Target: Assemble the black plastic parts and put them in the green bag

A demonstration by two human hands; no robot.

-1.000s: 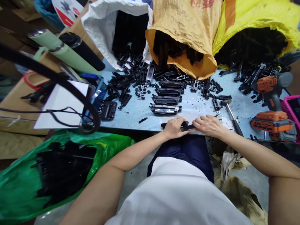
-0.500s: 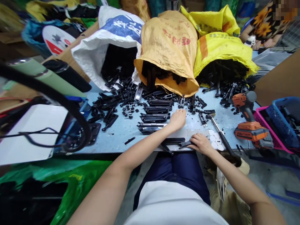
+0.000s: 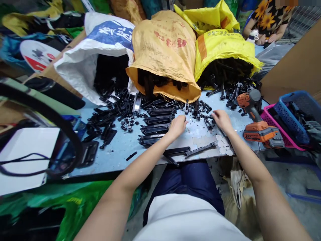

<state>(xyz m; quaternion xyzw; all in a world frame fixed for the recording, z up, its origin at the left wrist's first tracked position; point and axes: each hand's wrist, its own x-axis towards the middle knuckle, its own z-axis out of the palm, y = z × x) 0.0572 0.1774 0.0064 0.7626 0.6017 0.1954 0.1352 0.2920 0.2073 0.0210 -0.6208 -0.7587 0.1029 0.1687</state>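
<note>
My left hand (image 3: 178,125) rests on the blue table (image 3: 117,150), fingers curled in a loose pinch; what they hold is hidden. It sits just right of a row of black handle pieces (image 3: 155,129). My right hand (image 3: 221,119) reaches forward with fingers stretched over a scatter of small black parts (image 3: 200,110). Long black bars (image 3: 187,151) lie untouched at the table's front edge. Several white discs (image 3: 222,146) lie beside my right forearm.
An orange cordless drill (image 3: 253,117) stands right of my right hand. White (image 3: 100,50), orange (image 3: 163,47) and yellow (image 3: 220,45) sacks spill black parts at the back. Pink (image 3: 268,117) and blue (image 3: 293,110) baskets sit far right. Another person (image 3: 267,20) sits beyond.
Both hands let go of the black bars at the front edge and moved forward to the small parts. The view tilted up and away from my lap.
</note>
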